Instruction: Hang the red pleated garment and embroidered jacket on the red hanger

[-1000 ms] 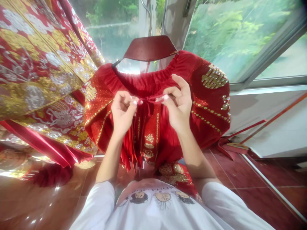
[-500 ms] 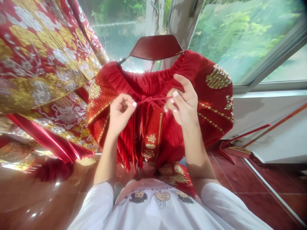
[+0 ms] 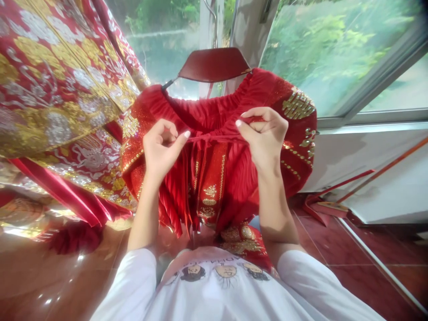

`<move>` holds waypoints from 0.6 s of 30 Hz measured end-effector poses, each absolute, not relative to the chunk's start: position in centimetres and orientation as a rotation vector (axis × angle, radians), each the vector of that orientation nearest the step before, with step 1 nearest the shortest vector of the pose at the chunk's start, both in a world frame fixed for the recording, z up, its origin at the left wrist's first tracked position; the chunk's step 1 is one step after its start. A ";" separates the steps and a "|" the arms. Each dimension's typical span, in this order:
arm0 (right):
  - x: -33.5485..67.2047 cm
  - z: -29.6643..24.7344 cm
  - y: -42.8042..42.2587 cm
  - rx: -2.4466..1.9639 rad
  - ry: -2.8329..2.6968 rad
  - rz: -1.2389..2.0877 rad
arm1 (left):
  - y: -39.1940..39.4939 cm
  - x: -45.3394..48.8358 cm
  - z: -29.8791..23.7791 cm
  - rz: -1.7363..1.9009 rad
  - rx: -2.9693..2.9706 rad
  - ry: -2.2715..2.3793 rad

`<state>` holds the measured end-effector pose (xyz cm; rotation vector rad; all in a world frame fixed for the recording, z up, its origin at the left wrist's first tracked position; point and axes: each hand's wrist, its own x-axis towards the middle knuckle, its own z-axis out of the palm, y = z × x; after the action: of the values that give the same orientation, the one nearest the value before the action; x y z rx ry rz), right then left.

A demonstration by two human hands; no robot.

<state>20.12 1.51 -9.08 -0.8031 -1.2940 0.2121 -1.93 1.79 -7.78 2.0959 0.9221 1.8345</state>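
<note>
A red pleated skirt (image 3: pixel 240 178) with gold and sequin trim hangs in front of me from a dark red hanger (image 3: pixel 216 64). At its gathered waist, a thin red drawstring (image 3: pixel 217 139) stretches sideways, with a knot or loop near its middle. My left hand (image 3: pixel 162 147) pinches the string's left part between thumb and fingertips. On the other side, my right hand (image 3: pixel 267 133) grips the right part with its fingers curled in. Both hands are level with the waistband, one on each side of the knot.
Red garments with gold and silver embroidery (image 3: pixel 67 80) hang close on the left. Behind the hanger is a window frame (image 3: pixel 364 89) with glass. A red dustpan (image 3: pixel 323 207) and a white pole (image 3: pixel 381 265) lie on the tiled floor at right.
My hands have moved farther apart, the left going left and the right going right. The drawstring between them is straighter, and the right fingers have closed in.
</note>
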 end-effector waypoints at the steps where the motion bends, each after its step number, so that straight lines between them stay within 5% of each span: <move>1: 20.3 -9.2 1.8 -0.817 -1.291 0.197 | 2.1 -2.2 -7.9 1.826 2.111 0.940; 11: 20.9 -8.0 -0.2 -1.009 -1.333 -0.219 | 1.7 -3.8 -7.1 1.899 2.575 1.047; 15: 23.9 -4.8 -1.5 -1.118 -1.434 -0.667 | 2.7 -5.4 -2.9 1.730 2.863 1.084; 18: 26.2 -3.7 -0.9 -1.340 -1.582 -0.697 | 5.1 -6.8 -0.5 1.440 2.857 1.264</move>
<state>26.16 -0.86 -3.68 -1.3400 -1.5821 -0.6968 -6.83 5.12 -0.54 2.8571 1.2635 1.4405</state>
